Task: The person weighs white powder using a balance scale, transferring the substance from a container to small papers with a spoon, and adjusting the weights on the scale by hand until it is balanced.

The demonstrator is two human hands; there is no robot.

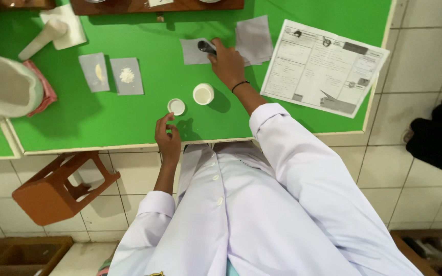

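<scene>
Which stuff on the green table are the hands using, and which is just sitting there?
In use:
right hand holding a dark metal spatula on a grey paper square
left hand near the small white round lid
small white round pot

Lying about:
white mortar bowl
white pestle
printed paper sheet
brown wooden stool

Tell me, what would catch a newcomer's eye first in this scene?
The bright green tabletop dominates. On it, the right hand grips a small dark metal tool over a grey paper square, while the left hand hovers at the table's near edge beside a small round white lid and a small white jar. Far left sits a large white mortar.
</scene>
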